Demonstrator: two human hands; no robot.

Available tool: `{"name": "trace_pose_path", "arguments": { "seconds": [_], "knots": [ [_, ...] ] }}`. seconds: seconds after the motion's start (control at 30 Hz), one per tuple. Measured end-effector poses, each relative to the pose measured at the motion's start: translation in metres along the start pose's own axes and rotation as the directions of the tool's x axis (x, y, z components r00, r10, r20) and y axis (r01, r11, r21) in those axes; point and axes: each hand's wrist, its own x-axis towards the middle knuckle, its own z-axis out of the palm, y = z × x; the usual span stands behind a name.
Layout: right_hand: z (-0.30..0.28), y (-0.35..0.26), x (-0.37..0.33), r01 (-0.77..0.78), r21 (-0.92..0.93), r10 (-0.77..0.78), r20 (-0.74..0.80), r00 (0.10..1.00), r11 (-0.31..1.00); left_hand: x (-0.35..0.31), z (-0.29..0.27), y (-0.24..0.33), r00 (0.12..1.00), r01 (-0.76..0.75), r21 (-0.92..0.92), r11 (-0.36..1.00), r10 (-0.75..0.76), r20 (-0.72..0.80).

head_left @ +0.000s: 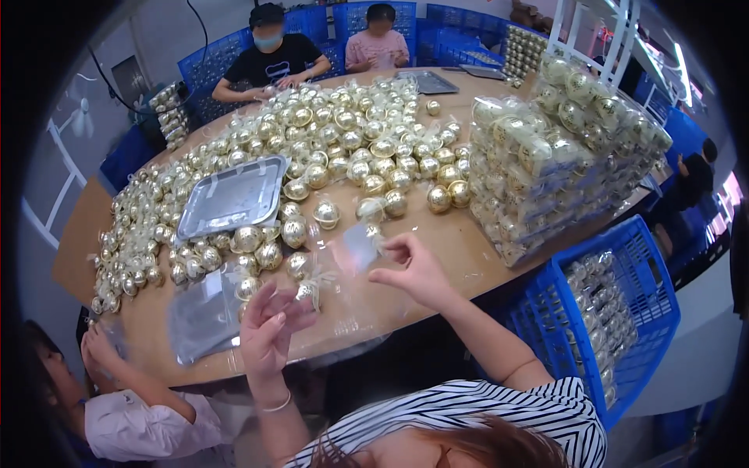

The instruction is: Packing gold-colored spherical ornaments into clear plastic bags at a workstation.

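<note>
Wide between thumb and curled fingers, my right hand hangs by a clear plastic sheet near the edge of the table; I see nothing surely pinched in it. As for my left hand, blurred and lower down, I cannot tell whether its fingertips hold thin film or nothing. Just beyond them sits a gold ball, and more gold balls heap up past the grey tray. Flat clear bags lie to the left. Bagging seems the step in hand, so I should part the film at its mouth, take one layer per hand, and keep ribbons out of the opening.
</note>
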Motion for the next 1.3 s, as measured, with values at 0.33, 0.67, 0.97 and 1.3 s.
{"name": "trace_pose_path", "arguments": {
  "seconds": [0.33, 0.67, 0.97, 1.3],
  "knots": [
    [-0.07, 0.026, -0.007, -0.026, 0.536, -0.205, 0.367, 0.908, 0.844, 0.017, 0.03, -0.019, 0.809, -0.25, 0.968, 0.005, 0.55, 0.206],
    [-0.077, 0.102, -0.035, -0.044, 0.261, 0.012, 0.122, 0.992, 0.964, 0.001, 0.026, -0.108, 1.0, 0.018, 0.794, 0.608, -0.004, -0.019],
    [-0.048, 0.081, -0.045, -0.147, -0.151, 0.126, -0.136, 0.983, 0.978, 0.009, 0.079, -0.106, 0.874, -0.422, 0.85, -0.315, 0.106, 0.473],
    [-0.009, 0.085, 0.004, 0.356, -0.74, -0.317, 0.201, 0.927, 0.571, 0.036, 0.063, -0.137, 0.932, -0.319, 0.916, -0.243, -0.254, 0.257]
  ]
}}
